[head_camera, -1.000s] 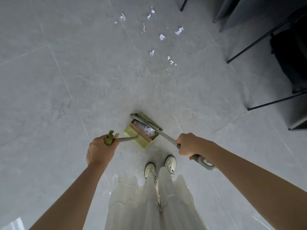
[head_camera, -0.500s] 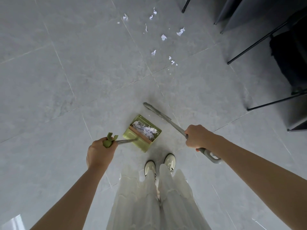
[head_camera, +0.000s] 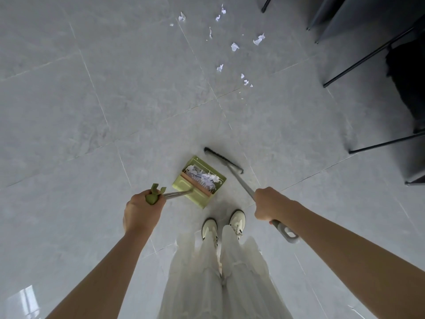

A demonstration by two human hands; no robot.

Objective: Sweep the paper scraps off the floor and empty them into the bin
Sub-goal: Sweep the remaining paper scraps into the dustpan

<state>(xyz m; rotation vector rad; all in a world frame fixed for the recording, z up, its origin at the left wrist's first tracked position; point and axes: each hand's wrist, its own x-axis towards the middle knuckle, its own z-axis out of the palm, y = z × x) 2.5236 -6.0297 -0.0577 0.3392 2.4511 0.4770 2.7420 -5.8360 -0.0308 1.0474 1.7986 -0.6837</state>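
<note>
Though seemingly crumpled, white paper scraps (head_camera: 203,178) heaped in green dustpan (head_camera: 198,183).

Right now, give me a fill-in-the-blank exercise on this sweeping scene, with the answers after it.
1. The left hand grips the handle of the green ____.
2. The right hand grips the shaft of the ____.
3. The dustpan already holds white paper ____.
4. More loose scraps lie on the grey tiled ____.

Missing words: dustpan; broom; scraps; floor
</note>
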